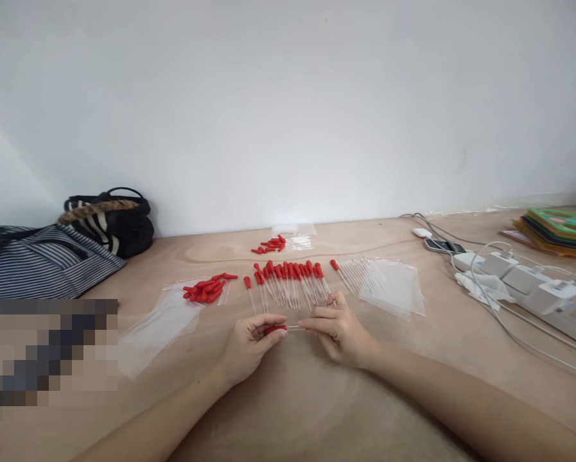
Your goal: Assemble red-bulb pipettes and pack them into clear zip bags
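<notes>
Dropper (293,328): one, lying level between two hands, on the near side of the dropper row (292,276), this row being the landmark.

Far left of row: striped bag (51,256); black bag (128,228) behind it.

Left of row: plastic bag (155,333), flat; pile of loose red bulbs (205,292) at its upper end.

Near side, left: left hand (252,343), fingertips closed around the red bulb (275,330). Bulb presumably soft, grippy; best grasped low, by its neck. Whether it is fully seated on the tube cannot be told.

Behind row: second cluster of red bulbs (270,244), towards the wall (288,115).

Near side, right: right hand (340,330), thumb and finger pinched on the clear tube (295,328), other fingers loosely curled. Tube likely light, stiff, slippery, possibly breakable; hold close to the bulb, push straight.

Right of row: fan of loose tubes (365,276), partly over a flat clear bag (401,298).

Far right of row: cables, chargers (526,280), stacked coloured sheets (557,228).

Room: widest on the near side, across tabletop (288,410); row and wall limit forward reach.
</notes>
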`<state>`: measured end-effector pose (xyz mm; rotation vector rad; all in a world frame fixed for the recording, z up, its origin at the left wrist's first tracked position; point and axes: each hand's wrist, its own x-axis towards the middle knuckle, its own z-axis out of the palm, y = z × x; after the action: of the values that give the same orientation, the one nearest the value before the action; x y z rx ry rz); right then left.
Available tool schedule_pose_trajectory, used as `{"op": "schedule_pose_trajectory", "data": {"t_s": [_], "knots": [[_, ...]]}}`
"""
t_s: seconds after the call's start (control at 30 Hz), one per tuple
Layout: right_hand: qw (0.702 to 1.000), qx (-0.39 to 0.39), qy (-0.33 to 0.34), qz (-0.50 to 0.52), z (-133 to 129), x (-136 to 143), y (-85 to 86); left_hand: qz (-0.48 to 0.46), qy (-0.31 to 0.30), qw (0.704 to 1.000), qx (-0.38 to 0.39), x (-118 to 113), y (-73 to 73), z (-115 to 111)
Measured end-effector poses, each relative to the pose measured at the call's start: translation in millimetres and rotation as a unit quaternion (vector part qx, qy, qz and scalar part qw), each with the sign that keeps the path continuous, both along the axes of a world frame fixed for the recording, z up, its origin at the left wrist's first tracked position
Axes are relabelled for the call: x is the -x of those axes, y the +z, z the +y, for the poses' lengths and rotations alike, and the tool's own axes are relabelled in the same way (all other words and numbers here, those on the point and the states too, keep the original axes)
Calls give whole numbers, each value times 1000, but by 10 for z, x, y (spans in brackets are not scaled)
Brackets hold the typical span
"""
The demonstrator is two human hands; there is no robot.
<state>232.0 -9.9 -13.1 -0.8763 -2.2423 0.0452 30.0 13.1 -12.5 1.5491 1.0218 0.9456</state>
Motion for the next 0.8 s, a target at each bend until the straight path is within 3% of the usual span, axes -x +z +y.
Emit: {"op": "schedule_pose_trajectory", "data": {"t_s": [0.33,0.6,0.8], "knots": [[999,37,-26,1,-37,57,38,35,-17,999,-24,-1,-43,-17],[999,39,-4,-2,-7,61,32,74,-60,993,-72,18,-71,-20],[999,34,-1,-40,44,8,65,91,-73,991,-65,16,-79,3]]}}
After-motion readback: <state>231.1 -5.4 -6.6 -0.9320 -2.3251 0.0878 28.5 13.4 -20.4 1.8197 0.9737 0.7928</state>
